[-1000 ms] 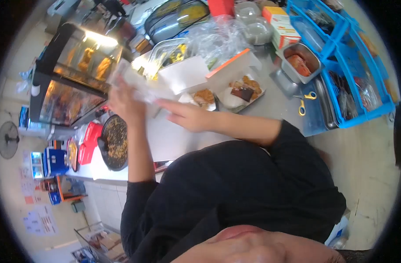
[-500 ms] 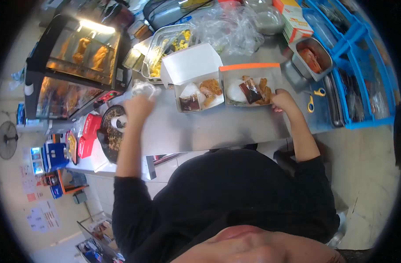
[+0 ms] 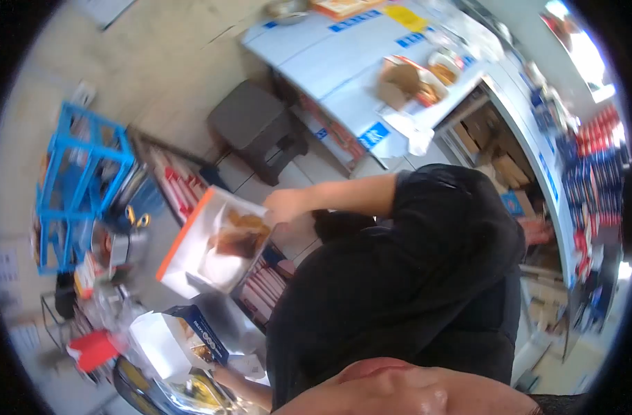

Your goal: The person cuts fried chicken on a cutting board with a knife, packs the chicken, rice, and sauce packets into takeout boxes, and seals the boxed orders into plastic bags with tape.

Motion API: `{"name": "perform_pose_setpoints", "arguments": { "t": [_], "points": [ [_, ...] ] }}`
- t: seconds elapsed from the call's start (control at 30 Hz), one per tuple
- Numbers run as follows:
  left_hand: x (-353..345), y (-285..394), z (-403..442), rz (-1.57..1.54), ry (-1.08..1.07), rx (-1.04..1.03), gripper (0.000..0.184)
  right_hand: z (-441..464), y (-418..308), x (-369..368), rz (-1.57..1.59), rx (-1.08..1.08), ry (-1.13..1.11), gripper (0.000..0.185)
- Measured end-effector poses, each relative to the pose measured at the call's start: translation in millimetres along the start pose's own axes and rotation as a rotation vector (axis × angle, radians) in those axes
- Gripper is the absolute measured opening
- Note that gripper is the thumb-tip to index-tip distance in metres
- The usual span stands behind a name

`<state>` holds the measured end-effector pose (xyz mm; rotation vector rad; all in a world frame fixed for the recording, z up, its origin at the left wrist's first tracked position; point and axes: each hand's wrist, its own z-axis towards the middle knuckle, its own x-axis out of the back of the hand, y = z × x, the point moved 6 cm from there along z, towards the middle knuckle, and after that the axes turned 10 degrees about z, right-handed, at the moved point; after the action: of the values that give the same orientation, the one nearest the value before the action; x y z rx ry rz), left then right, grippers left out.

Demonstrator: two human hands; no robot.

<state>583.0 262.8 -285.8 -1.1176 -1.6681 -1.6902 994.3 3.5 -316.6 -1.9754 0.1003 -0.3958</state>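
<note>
My right hand (image 3: 287,209) grips the near side of an open white box with an orange edge (image 3: 184,238). Inside that box lie white rice (image 3: 222,268), a dark sauce packet (image 3: 234,243) and brown fried pieces (image 3: 248,223). Low in the view, my left hand (image 3: 231,379) is closed at the edge of a second open box with a dark blue printed side (image 3: 204,335). Some food shows in this second box. Motion blurs both hands, and the left fingertips are partly hidden.
Scissors with yellow handles (image 3: 137,217) lie by the blue baskets (image 3: 70,181). A dark stool (image 3: 250,124) stands beside a light blue table (image 3: 316,59) with another open food box (image 3: 402,86). Red and blue stacks (image 3: 596,169) are at the far right.
The view has swung round to the light blue table and stool. Both food boxes have left their side-by-side place, one now with each hand. The crumpled clear plastic has left my left hand.
</note>
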Motion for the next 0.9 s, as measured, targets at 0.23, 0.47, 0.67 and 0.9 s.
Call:
{"name": "perform_pose_setpoints", "arguments": {
  "t": [0.23, 0.47, 0.67, 0.9],
  "points": [
    [-84, 189, -18, 0.165, -0.206, -0.348, 0.043, -240, 91, 101, 0.365, -0.253, 0.529, 0.028],
    [-280, 472, -127, 0.035, -0.533, -0.874, 0.031, -470, 206, 179, 0.61, -0.259, 1.125, 0.025],
    [-395, 664, -341, 0.009, -0.811, -1.026, 0.039, -647, 315, 226, 0.571, -0.436, 1.375, 0.025],
    [-546, 785, -435, 0.12, -0.987, -1.125, 0.03, -739, 392, 338, 0.687, -0.406, 1.495, 0.025]
  ]
}}
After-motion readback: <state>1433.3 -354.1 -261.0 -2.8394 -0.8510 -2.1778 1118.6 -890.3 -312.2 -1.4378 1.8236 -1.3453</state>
